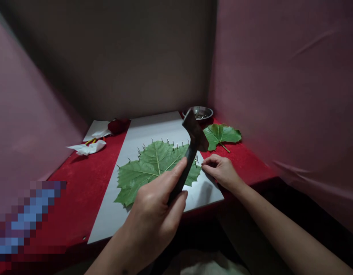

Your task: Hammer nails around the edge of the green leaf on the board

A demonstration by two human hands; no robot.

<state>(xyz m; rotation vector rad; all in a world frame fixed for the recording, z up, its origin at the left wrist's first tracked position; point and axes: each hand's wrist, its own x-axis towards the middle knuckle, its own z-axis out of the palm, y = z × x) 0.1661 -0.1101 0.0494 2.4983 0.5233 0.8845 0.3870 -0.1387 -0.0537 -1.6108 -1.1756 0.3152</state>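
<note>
My left hand [155, 208] is wrapped around the dark handle of a hammer [195, 135], its head raised above the right part of a large green leaf [144, 164]. The leaf lies on a white board [107, 214], with several nails [168, 141] standing upright along its upper edge. At the leaf's right edge, my right hand [220, 171] pinches a small nail [202, 164] between thumb and fingertips, mostly hidden by them. The hammer and left hand cover part of the leaf.
A metal bowl [203, 113] with small metal pieces stands at the back. A second leaf [222, 136] lies on the red table cover [70, 194] at right. At left are crumpled white paper [89, 148] and a dark red object [117, 126]. Pink sheets [285, 84] enclose the sides.
</note>
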